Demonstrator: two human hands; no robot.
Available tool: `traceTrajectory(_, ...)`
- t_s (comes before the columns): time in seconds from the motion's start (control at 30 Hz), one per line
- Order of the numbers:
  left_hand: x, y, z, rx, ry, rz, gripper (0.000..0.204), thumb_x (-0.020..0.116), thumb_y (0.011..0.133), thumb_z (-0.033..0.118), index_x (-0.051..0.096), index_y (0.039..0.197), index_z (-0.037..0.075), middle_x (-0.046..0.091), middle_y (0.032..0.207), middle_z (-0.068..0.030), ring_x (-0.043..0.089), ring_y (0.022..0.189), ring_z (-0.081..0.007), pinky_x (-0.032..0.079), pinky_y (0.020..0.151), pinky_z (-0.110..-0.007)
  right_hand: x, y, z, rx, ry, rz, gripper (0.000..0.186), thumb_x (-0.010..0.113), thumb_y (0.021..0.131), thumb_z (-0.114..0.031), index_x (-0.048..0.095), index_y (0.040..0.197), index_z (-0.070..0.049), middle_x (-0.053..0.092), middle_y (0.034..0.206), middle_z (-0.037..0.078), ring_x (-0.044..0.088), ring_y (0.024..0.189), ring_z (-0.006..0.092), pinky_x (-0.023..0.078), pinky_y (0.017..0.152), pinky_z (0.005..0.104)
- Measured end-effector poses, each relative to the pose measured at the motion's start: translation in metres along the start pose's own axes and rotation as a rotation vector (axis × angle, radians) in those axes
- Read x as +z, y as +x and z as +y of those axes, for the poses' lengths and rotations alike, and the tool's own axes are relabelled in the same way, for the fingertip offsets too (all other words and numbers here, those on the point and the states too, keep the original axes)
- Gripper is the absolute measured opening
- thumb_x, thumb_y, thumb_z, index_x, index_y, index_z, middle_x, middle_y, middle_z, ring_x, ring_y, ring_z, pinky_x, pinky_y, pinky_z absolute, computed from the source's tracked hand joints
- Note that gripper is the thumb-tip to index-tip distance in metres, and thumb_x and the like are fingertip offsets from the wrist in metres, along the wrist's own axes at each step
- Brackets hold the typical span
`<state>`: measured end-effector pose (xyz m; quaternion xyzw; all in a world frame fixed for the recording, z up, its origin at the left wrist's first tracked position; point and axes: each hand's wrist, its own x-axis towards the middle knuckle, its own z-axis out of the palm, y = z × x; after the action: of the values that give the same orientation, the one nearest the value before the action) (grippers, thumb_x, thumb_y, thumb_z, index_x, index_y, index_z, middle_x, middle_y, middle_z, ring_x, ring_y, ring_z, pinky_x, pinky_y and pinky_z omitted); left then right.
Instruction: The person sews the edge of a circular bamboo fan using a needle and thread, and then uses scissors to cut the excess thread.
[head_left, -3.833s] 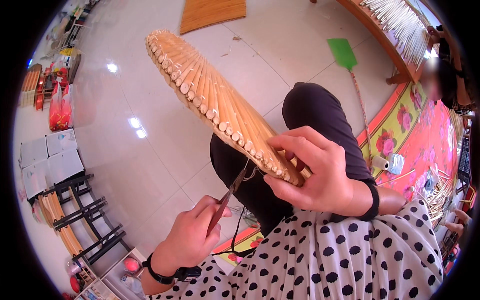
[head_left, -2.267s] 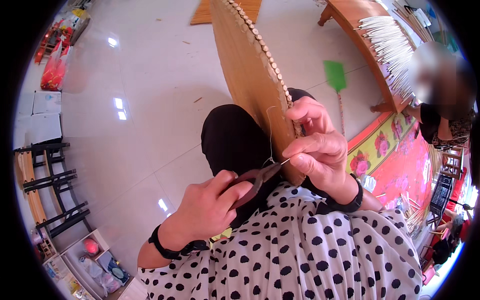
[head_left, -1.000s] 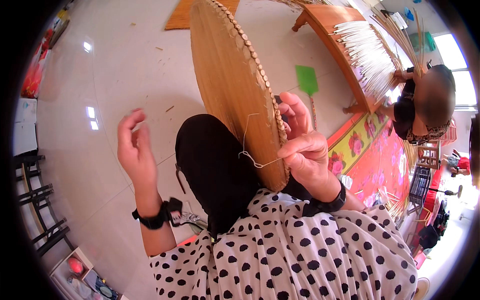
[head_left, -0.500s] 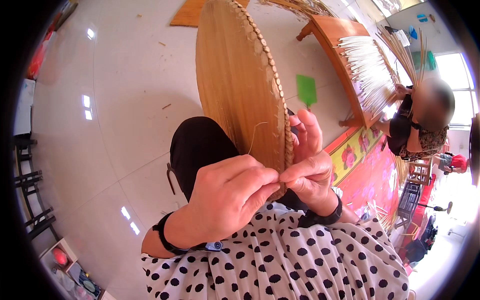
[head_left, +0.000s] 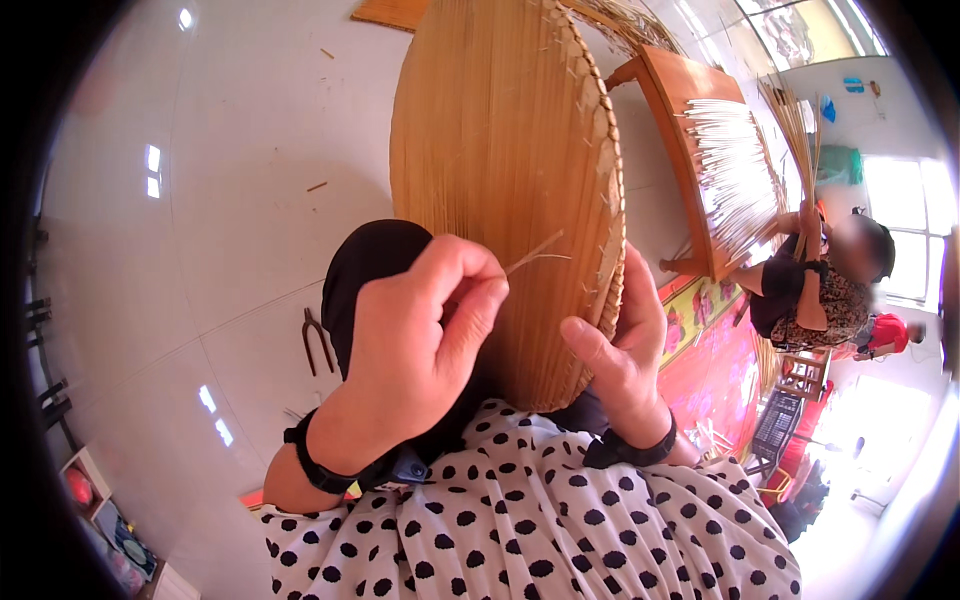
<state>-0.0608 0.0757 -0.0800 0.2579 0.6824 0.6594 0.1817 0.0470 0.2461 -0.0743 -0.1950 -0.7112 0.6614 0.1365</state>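
Note:
A large round disc of tan plant stalks [head_left: 500, 120], with a stitched, thick rim on its right side, stands tilted upright between my knees and runs up past the top edge. My left hand [head_left: 415, 345] is closed in a pinch on thin pale thread strands [head_left: 538, 252], in front of the disc's lower face. The thread's loose ends point right. My right hand [head_left: 628, 350] holds the lower right rim, thumb on the near side and fingers mostly hidden behind it.
Dark scissors or tongs [head_left: 316, 340] lie on the tiled floor [head_left: 240, 250] left of my knee. At right, a person [head_left: 825, 270] sits by a low wooden table [head_left: 660, 110] spread with pale stalks [head_left: 735, 175]. A red flowered mat [head_left: 715, 385] lies nearby.
My left hand has drawn apart from my right, moving up and left with the thread strands. The disc has turned to show more of its face. My right thumb has lifted from the pinch.

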Motion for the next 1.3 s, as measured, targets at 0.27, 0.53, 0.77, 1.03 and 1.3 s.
traceTrajectory(0.27,-0.019,0.014,-0.002,-0.209,-0.519,-0.116,0.015,0.052,0.1,0.02,0.052,0.095,0.005,0.055,0.119,-0.0129,0.067,0.077,-0.0157,0.049,0.056,-0.021,0.0,-0.002,-0.011,0.039,-0.132,-0.027,0.061,0.068,0.079,-0.005,0.044,0.133,0.007,0.054,0.121,0.011,0.051,0.114,0.0176,0.038,0.101,0.0312)
traceTrajectory(0.53,0.017,0.012,-0.03,-0.341,-0.862,-0.244,0.012,0.05,0.101,0.016,0.052,0.095,0.006,0.047,0.134,-0.012,0.065,0.105,-0.0199,0.055,0.084,-0.029,0.001,0.005,-0.024,0.057,-0.138,0.001,0.049,0.064,0.085,-0.006,0.047,0.129,0.006,0.059,0.114,0.008,0.055,0.103,0.0121,0.044,0.091,0.0267)
traceTrajectory(0.77,0.029,0.024,-0.04,-0.074,-0.8,-0.161,0.009,0.049,0.101,0.011,0.051,0.097,0.003,0.05,0.124,-0.0109,0.058,0.115,-0.0194,0.044,0.101,-0.032,0.0,0.004,-0.024,0.024,-0.229,0.07,0.037,0.064,0.085,-0.005,0.054,0.119,0.005,0.059,0.104,0.005,0.053,0.092,0.0078,0.044,0.081,0.023)
traceTrajectory(1.03,0.028,0.029,-0.041,0.119,-0.674,-0.141,0.009,0.05,0.1,0.007,0.053,0.095,0.0,0.05,0.118,-0.0105,0.059,0.11,-0.0196,0.043,0.098,-0.031,0.01,0.006,-0.025,-0.017,-0.426,0.178,0.027,0.07,0.08,-0.006,0.059,0.103,0.003,0.059,0.086,0.0,0.051,0.076,0.0053,0.044,0.066,0.0223)
traceTrajectory(1.3,0.017,0.034,-0.035,0.132,-0.537,-0.16,0.006,0.05,0.098,0.003,0.053,0.094,0.0,0.053,0.113,-0.0105,0.061,0.105,-0.0174,0.044,0.094,-0.029,0.022,0.011,-0.022,-0.146,-0.689,0.271,0.03,0.077,0.07,-0.008,0.06,0.093,0.001,0.062,0.078,0.01,0.059,0.068,0.0168,0.049,0.066,0.0301)
